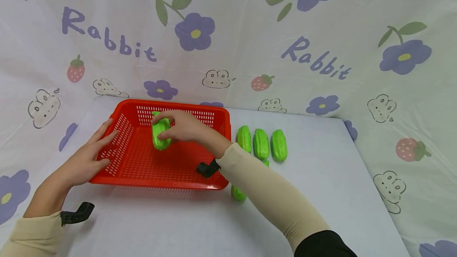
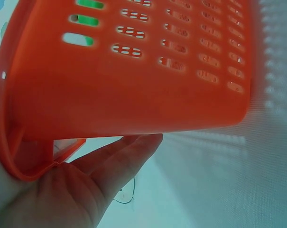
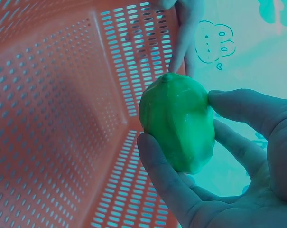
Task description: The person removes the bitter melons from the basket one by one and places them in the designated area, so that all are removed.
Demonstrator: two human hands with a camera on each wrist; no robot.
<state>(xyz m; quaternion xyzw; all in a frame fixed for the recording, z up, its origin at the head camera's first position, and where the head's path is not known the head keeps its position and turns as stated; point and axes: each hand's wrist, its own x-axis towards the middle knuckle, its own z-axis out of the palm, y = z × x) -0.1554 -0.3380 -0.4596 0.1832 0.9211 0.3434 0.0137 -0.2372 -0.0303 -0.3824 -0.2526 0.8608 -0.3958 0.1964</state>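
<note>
My right hand [image 1: 183, 127] holds a glossy green ridged oblong fruit [image 1: 162, 136] over the red basket [image 1: 158, 185], in its left half. In the right wrist view the thumb and fingertips pinch this fruit [image 3: 179, 123] from opposite sides, with the basket's perforated wall [image 3: 134, 42] behind it. My left hand [image 1: 83, 162] grips the basket's left end at the rim. Seen from the left wrist, that hand [image 2: 86, 190] has its fingers along the outside of the wall, just beneath the rim.
Right of the basket, three similar green fruits [image 1: 262, 144] lie in a row on the white table [image 1: 328, 177]. Another one [image 1: 238, 193] shows partly, close to the basket's front right corner, behind my right sleeve [image 1: 264, 181]. A printed cloth [image 1: 242, 19] hangs behind the table.
</note>
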